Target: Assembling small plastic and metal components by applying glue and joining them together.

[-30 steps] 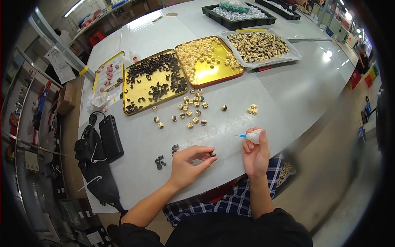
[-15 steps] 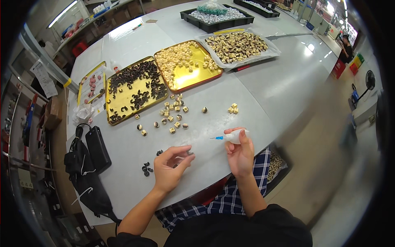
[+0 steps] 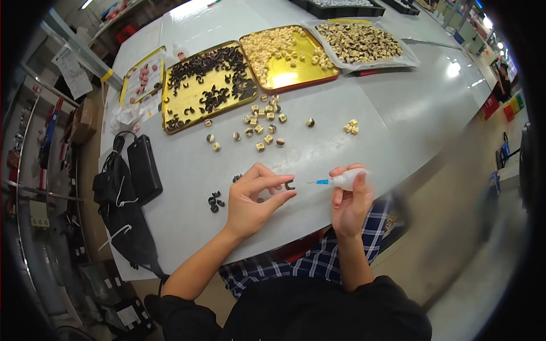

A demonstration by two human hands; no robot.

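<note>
Between thumb and forefinger, my left hand (image 3: pixel 255 199) pinches a small black C-shaped piece (image 3: pixel 290 184), its opening turned to the right. My right hand (image 3: pixel 351 199) grips a white squeeze bottle (image 3: pixel 351 179) with a blue-based needle tip (image 3: pixel 322 182) pointing left at that piece, a short gap apart. Several loose black pieces (image 3: pixel 215 202) lie on the table left of my left hand. Beyond my hands are scattered cream cubes with dark parts (image 3: pixel 260 129), and a small cluster of plain cream cubes (image 3: pixel 351 127) sits farther right.
A gold tray of black C-shaped pieces (image 3: pixel 187 102) stands beside a gold tray of cream cubes (image 3: pixel 290 77). At the far right is a lined tray of two-tone cubes (image 3: pixel 358 42). A black power adapter (image 3: pixel 144 169) and black bag (image 3: pixel 128 227) lie at the left edge.
My left hand has moved right and up, and the black piece now shows clearly at its fingertips. My right hand has shifted right with the bottle. The view has tilted down.
</note>
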